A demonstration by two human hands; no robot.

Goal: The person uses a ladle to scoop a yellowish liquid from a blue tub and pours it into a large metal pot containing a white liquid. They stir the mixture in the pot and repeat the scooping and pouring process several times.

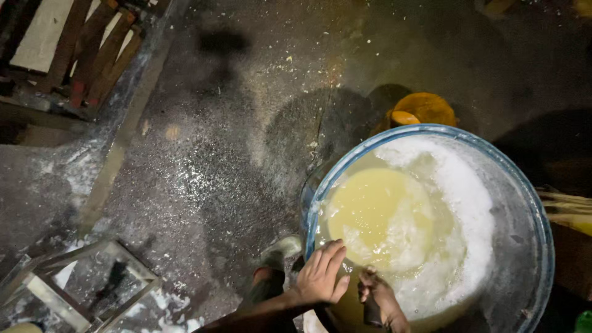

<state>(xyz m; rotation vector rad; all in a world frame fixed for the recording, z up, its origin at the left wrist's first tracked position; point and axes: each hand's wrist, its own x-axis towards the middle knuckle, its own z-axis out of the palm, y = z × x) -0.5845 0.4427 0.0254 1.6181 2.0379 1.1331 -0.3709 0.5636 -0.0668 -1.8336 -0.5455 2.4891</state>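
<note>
A large blue drum (320, 185) stands at the lower right, filled with pale yellow liquid (376, 209) and white foam (462, 203). My left hand (320, 276) rests flat on the drum's near rim, fingers spread and pointing into the drum. My right hand (382, 302) is just beside it, wet, down at the liquid's near edge and closed around a small dark object that I cannot identify. Part of that hand is under the surface.
The floor (216, 154) is dark, wet concrete speckled with white bits. A yellow container (425, 110) stands behind the drum. A metal frame stool (80, 283) is at the lower left, wooden slats (92, 49) at the upper left. My foot (271, 271) is beside the drum.
</note>
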